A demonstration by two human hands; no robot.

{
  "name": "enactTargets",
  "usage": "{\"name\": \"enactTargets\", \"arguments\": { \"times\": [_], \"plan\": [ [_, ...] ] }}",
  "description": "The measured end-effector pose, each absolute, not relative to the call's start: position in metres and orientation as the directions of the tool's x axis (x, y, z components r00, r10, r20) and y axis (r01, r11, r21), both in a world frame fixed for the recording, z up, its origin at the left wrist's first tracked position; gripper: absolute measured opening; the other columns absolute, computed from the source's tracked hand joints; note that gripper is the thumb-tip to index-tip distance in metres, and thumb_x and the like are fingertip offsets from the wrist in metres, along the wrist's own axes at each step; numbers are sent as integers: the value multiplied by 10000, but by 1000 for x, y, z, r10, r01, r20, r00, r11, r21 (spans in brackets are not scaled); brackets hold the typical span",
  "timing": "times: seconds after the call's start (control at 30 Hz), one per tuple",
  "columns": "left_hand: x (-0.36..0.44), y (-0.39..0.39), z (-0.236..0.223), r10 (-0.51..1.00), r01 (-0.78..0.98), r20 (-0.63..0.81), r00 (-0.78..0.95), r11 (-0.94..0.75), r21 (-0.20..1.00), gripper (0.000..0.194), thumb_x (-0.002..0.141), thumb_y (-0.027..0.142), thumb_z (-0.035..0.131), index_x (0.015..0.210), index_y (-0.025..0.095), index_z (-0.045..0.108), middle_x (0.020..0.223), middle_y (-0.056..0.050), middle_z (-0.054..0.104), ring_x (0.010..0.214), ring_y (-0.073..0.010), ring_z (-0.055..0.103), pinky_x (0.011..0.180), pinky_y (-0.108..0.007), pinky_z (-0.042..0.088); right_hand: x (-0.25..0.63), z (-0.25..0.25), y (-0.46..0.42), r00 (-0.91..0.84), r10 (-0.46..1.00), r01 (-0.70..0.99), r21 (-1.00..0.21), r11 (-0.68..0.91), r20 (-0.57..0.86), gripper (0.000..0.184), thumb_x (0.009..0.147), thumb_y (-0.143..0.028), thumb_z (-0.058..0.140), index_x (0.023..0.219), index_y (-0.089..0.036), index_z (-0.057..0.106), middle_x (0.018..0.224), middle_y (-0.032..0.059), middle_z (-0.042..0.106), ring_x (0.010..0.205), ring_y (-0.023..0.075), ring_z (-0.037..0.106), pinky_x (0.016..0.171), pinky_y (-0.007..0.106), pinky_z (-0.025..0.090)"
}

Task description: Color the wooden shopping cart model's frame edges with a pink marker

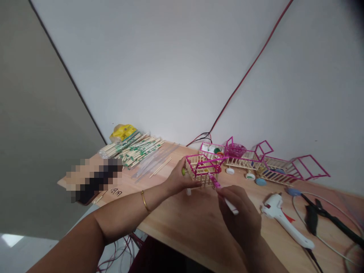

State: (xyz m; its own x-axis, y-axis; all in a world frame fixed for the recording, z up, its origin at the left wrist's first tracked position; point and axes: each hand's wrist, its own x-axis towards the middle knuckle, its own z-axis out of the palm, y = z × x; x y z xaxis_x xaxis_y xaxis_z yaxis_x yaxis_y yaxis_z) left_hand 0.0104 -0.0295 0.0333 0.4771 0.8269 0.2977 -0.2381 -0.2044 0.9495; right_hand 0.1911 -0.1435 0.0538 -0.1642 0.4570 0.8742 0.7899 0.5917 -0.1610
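Observation:
A small cart made of wooden sticks (201,177) is tilted above the table, its top rim and front frame coloured magenta. My left hand (179,179) grips its left side, thumb along the lower edge. In my right hand (240,208) is a paintbrush (231,205) with a white handle and a magenta-smeared front part. The brush tip is at the cart's near upper rim; whether it touches I cannot tell. A white round piece (189,192) shows under the cart, and a green one (183,171) lies by my left fingers.
More stick carts (278,172) with magenta frames line the wall, beside a magenta-stained cup (237,150). Round lids (260,182) lie before them. At right are a white glue gun (284,220) and dark-handled pliers (327,216). Packaged chopsticks (139,149) and clear glue sticks (148,163) lie at left.

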Motion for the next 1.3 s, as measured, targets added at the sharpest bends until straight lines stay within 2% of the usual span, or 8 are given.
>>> {"name": "enactTargets", "arguments": {
  "times": [0.13, 0.27, 0.33, 0.5, 0.67, 0.87, 1.03, 1.3],
  "plan": [
    [11, -27, 28, 815, -316, 257, 519, -97, 944, 857, 557, 297, 929, 1293, 181, 505, 1269, -129, 635, 1174, -302, 619, 1012, -441, 490, 206, 52, -142, -101, 476, 827, -192, 528, 874, 232, 868, -110, 604, 1067, -229, 617, 832, 39, 674, 766, 169, 650, 679, 305, 542],
    [12, -25, 26, 811, -362, 217, 543, -7, 932, 830, 560, 301, 928, 1269, 179, 516, 1241, -127, 651, 1155, -301, 635, 1004, -455, 498, 210, 51, -144, -97, 441, 782, -206, 588, 892, 400, 826, -44, 628, 1172, -243, 604, 917, 46, 677, 842, 182, 666, 747, 335, 550],
    [13, -25, 26, 810, -370, 214, 546, 4, 929, 834, 551, 300, 932, 1267, 177, 522, 1245, -130, 653, 1167, -310, 632, 1014, -469, 491, 210, 51, -145, -103, 438, 792, -193, 579, 893, 424, 821, -43, 637, 1192, -245, 607, 944, 52, 677, 861, 183, 669, 756, 333, 551],
    [13, -27, 29, 766, -390, 211, 608, 56, 919, 837, 550, 320, 933, 1273, 177, 537, 1246, -147, 666, 1171, -337, 637, 1009, -501, 490, 212, 51, -143, -104, 444, 827, -171, 535, 890, 366, 847, -89, 631, 1169, -263, 620, 928, 43, 690, 852, 185, 684, 759, 334, 560],
    [12, -25, 26, 782, -367, 215, 585, 18, 930, 832, 527, 302, 945, 1251, 178, 552, 1250, -130, 659, 1172, -315, 625, 1023, -461, 471, 214, 49, -141, -118, 431, 848, -135, 512, 894, 333, 834, -97, 657, 1134, -240, 633, 928, 39, 691, 843, 175, 686, 767, 315, 558],
    [8, -24, 25, 778, -378, 178, 602, 82, 922, 822, 507, 291, 952, 1215, 166, 553, 1191, -129, 663, 1130, -310, 631, 974, -451, 485, 214, 43, -143, -133, 422, 862, -105, 495, 897, 346, 805, -67, 683, 1122, -198, 635, 924, 45, 693, 846, 173, 685, 778, 299, 546],
    [4, -24, 24, 778, -373, 154, 609, 110, 921, 798, 497, 298, 956, 1179, 170, 560, 1128, -97, 663, 1071, -274, 637, 945, -413, 480, 215, 38, -142, -163, 441, 878, -73, 473, 883, 365, 816, -112, 696, 1160, -210, 623, 957, 46, 700, 858, 185, 690, 769, 307, 544],
    [2, -22, 21, 758, -402, 169, 630, 132, 906, 810, 515, 320, 953, 1216, 191, 566, 1156, -103, 668, 1090, -272, 634, 960, -420, 482, 208, 40, -142, -180, 456, 900, -41, 435, 872, 348, 829, -102, 681, 1152, -214, 614, 951, 57, 686, 846, 189, 675, 761, 308, 530]
  ]
}}
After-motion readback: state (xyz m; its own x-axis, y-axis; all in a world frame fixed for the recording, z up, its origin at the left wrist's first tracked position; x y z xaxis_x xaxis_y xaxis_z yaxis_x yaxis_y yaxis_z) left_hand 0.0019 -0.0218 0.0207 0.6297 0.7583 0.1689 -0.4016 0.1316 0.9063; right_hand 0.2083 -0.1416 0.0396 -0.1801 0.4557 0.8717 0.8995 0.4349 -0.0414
